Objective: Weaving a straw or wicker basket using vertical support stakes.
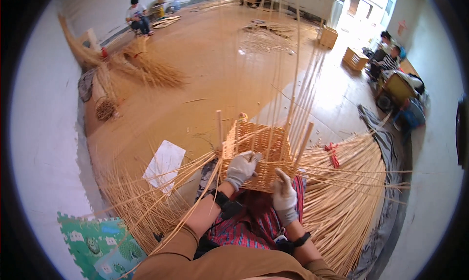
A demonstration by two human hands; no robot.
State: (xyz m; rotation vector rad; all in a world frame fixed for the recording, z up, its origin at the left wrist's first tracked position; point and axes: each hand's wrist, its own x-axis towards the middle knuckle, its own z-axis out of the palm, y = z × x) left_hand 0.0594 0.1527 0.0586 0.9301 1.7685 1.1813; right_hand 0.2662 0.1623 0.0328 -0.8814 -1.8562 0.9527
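A half-woven, box-shaped wicker basket (266, 138) rests over my lap, open at the top, with long strands rising from its far and right sides. My left hand (243, 169), in a pale work glove, is closed at the basket's near side, fingers bent against the weave. Lower down on the right, my gloved right hand (285, 194) grips at the near right corner, its fingers partly hidden. Loose strands (195, 165) fan out left from the weave, and others reach out to the right. Wooden sticks stand upright at the left (219, 126) and right (305, 141) corners.
A large spread of canes (342, 197) lies at my right; thinner strands (141, 207) lie left, beside a white sheet (165, 165) and green foam mat (97, 246). Bundles (146, 65) lean far left. People sit far left (138, 16) and far right (386, 55), near finished baskets (355, 59).
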